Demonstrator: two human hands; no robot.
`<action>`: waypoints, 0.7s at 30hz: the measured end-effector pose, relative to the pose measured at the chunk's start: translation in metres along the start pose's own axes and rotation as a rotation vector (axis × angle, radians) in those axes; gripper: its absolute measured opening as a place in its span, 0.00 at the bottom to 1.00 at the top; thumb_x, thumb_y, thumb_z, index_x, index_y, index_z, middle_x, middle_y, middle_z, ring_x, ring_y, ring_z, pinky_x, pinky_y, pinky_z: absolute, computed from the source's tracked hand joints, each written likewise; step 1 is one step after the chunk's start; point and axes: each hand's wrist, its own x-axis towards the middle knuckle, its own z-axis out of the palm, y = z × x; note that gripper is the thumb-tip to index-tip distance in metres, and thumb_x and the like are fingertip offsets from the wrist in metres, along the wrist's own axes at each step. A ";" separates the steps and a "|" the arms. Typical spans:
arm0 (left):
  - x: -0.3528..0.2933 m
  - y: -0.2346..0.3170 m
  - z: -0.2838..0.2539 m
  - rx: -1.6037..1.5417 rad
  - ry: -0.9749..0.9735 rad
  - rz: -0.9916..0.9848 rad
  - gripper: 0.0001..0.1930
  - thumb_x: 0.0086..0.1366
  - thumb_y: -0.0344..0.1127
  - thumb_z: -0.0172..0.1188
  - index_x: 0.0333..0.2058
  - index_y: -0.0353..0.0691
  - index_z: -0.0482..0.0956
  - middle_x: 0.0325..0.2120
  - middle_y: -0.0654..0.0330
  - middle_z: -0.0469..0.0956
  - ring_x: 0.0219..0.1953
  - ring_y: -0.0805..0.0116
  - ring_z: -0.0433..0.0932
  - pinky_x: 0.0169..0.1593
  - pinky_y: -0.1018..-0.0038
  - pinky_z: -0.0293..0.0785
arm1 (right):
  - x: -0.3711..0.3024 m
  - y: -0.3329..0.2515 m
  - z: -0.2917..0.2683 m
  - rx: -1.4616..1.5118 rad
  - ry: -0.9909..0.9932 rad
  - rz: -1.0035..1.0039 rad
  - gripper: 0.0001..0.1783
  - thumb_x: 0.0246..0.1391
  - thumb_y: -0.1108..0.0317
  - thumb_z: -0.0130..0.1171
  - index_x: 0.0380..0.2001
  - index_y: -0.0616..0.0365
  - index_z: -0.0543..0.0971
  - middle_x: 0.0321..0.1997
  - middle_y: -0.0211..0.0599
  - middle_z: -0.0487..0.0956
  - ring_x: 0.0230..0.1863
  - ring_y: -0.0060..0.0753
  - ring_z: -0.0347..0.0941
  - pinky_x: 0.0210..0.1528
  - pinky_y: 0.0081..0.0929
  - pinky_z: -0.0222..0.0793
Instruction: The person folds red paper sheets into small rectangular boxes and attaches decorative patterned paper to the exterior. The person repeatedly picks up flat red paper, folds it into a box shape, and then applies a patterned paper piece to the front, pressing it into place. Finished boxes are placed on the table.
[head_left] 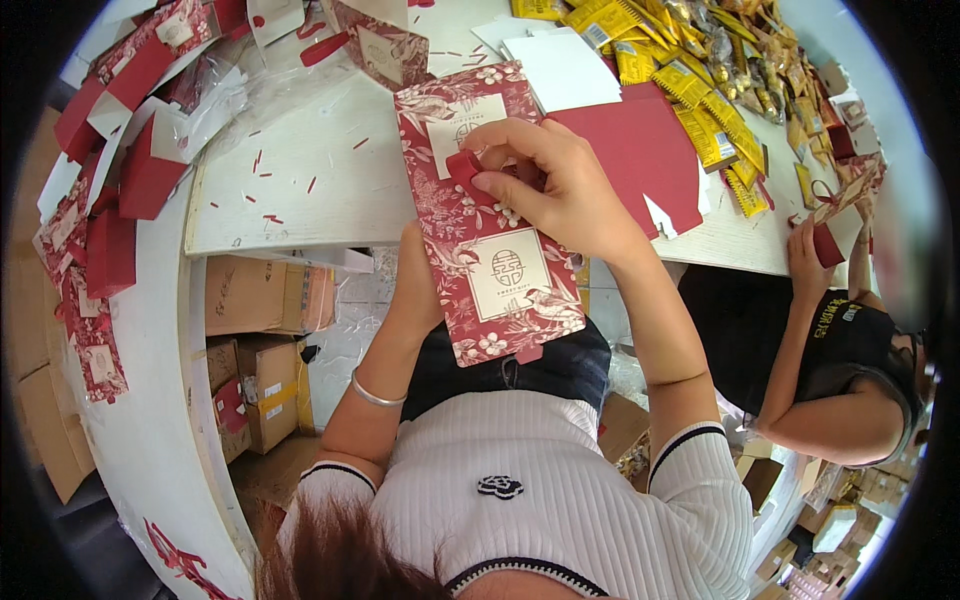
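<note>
A flat gift box blank, printed with red and cream flowers and birds, is held up over the table's front edge. My left hand grips it at its left edge, with most of the fingers hidden behind it. In front of its upper half, my right hand pinches a short loop of dark red ribbon between thumb and fingers. Where the ribbon's ends go cannot be made out. Plain red card blanks and white cards lie just beyond my right hand.
Yellow snack packets are heaped at the far right. Red box pieces crowd the left, and red scraps dot the white table. At right a co-worker's hand holds a similar box. Cardboard cartons stand below.
</note>
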 end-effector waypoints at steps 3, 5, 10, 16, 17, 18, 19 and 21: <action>-0.008 -0.010 -0.021 0.498 0.075 0.208 0.16 0.62 0.40 0.41 0.41 0.33 0.69 0.36 0.55 0.74 0.39 0.65 0.74 0.41 0.73 0.70 | 0.002 -0.004 -0.004 0.092 -0.050 0.112 0.13 0.43 0.79 0.58 0.36 0.59 0.73 0.22 0.29 0.73 0.19 0.13 0.62 0.20 0.13 0.58; -0.009 -0.009 -0.028 0.940 0.075 0.473 0.13 0.57 0.35 0.51 0.38 0.34 0.71 0.32 0.56 0.74 0.34 0.65 0.73 0.37 0.74 0.69 | 0.004 -0.008 -0.008 0.114 -0.026 0.153 0.13 0.43 0.79 0.58 0.35 0.60 0.72 0.21 0.28 0.71 0.20 0.12 0.62 0.21 0.13 0.58; -0.016 0.015 -0.034 0.662 0.282 0.964 0.11 0.49 0.32 0.61 0.31 0.33 0.72 0.32 0.57 0.71 0.33 0.63 0.69 0.42 0.67 0.65 | 0.012 -0.021 -0.021 0.533 -0.165 0.090 0.13 0.49 0.82 0.47 0.39 0.59 0.64 0.33 0.31 0.69 0.34 0.16 0.65 0.33 0.17 0.63; -0.029 0.091 0.018 1.251 -0.152 1.183 0.10 0.49 0.32 0.58 0.30 0.34 0.71 0.39 0.48 0.70 0.44 0.60 0.71 0.53 0.56 0.60 | 0.020 -0.045 -0.015 0.960 -0.306 0.201 0.13 0.50 0.81 0.47 0.39 0.58 0.62 0.31 0.30 0.70 0.29 0.14 0.64 0.26 0.15 0.59; -0.025 0.102 0.001 1.169 -0.341 1.107 0.12 0.48 0.33 0.58 0.31 0.34 0.72 0.39 0.48 0.70 0.45 0.59 0.71 0.54 0.55 0.59 | 0.022 -0.049 -0.016 1.019 -0.251 0.225 0.14 0.49 0.81 0.47 0.39 0.58 0.62 0.28 0.29 0.70 0.27 0.13 0.64 0.24 0.15 0.58; -0.027 0.108 -0.014 1.095 -0.499 1.019 0.13 0.48 0.35 0.58 0.31 0.34 0.72 0.40 0.47 0.70 0.46 0.59 0.70 0.56 0.53 0.57 | 0.025 -0.052 -0.014 1.092 -0.220 0.247 0.14 0.49 0.82 0.47 0.39 0.57 0.62 0.26 0.28 0.70 0.25 0.12 0.63 0.22 0.14 0.57; -0.030 0.100 -0.023 0.961 -0.463 0.975 0.17 0.54 0.39 0.56 0.37 0.32 0.71 0.42 0.45 0.69 0.49 0.57 0.68 0.58 0.53 0.54 | 0.028 -0.057 -0.015 1.102 -0.232 0.341 0.15 0.47 0.81 0.50 0.39 0.56 0.63 0.22 0.26 0.71 0.20 0.11 0.61 0.19 0.15 0.54; -0.028 0.083 -0.005 0.710 -0.106 0.944 0.20 0.57 0.43 0.53 0.41 0.30 0.69 0.44 0.44 0.68 0.50 0.55 0.67 0.58 0.53 0.54 | 0.030 -0.042 -0.023 0.874 -0.089 0.395 0.11 0.47 0.76 0.50 0.36 0.57 0.65 0.24 0.29 0.71 0.22 0.15 0.64 0.22 0.17 0.59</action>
